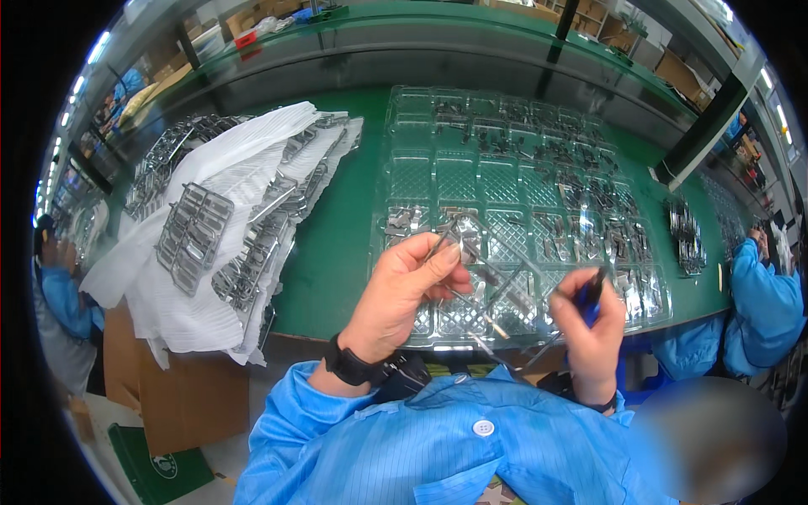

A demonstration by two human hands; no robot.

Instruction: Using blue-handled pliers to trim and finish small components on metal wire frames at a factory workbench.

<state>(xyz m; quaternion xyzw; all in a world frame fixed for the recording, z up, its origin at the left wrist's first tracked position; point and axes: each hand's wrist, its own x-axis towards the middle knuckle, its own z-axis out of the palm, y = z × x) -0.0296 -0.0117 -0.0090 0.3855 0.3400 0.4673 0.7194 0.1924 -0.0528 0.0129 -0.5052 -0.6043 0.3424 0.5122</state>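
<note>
My left hand [402, 284] pinches one corner of a thin silver sprue frame [507, 289], thumb on top. The frame is tilted above the near part of a clear plastic tray [410, 175], with a few bars crossing it. In my right hand [596, 341] is a tool with a blue and black handle [588, 301], gripped in closed fingers beside the frame's right end. Its working end is too blurred to make out. Small dark and silver parts [581, 195] lie in many of the tray's compartments.
To the left, full sprue frames [195, 236] are piled between white foam sheets [210, 324] on the green table [316, 290]. More frames [686, 236] stack at the right, near a metal post [707, 126]. A cardboard box [189, 383] stands below. People in blue sleeves [766, 295] sit either side.
</note>
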